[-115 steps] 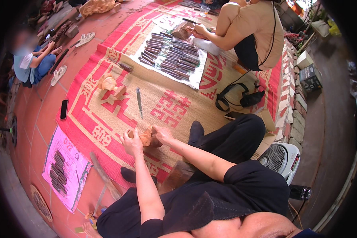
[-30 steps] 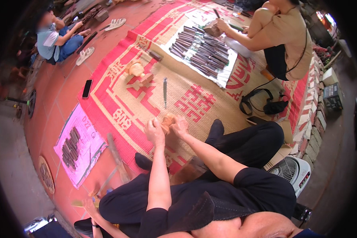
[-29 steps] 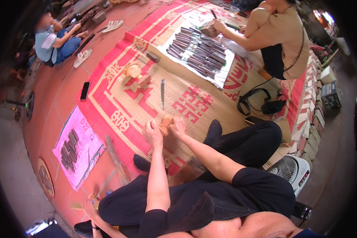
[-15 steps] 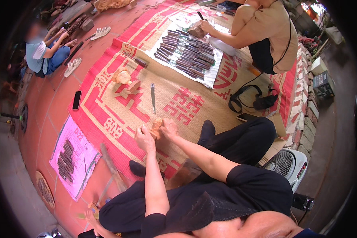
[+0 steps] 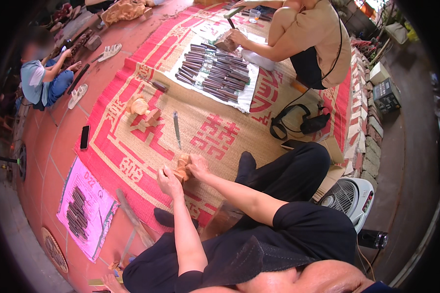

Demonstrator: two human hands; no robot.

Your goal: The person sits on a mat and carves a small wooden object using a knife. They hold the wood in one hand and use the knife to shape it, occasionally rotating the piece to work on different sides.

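A small, brownish-orange carved wooden piece (image 5: 182, 166) is between my two hands, low over the woven mat. My right hand (image 5: 197, 167) closes around its right side. My left hand (image 5: 169, 182) is closed against its left lower side; the fingertips are partly hidden. Just beyond the piece, a slim grey blade-like tool (image 5: 176, 129) lies on the mat. Farther left rest a pale rounded wooden carving (image 5: 140, 106) and a small wooden block (image 5: 152, 117). A dark-handled tool (image 5: 159, 86) lies behind them.
A white cloth (image 5: 254, 91) holds several dark-handled tools; beside it a person (image 5: 318, 44) holds a wooden block and a mallet-like tool. A phone (image 5: 85, 137), a pink sheet (image 5: 95, 244) with dark tools and a wooden stick (image 5: 133, 217) lie left. A fan (image 5: 344, 198) stands right.
The whole view has shifted slightly, so the scene sits farther left. My hands stay on the wooden piece. The person opposite has raised a green mallet-like tool over their block.
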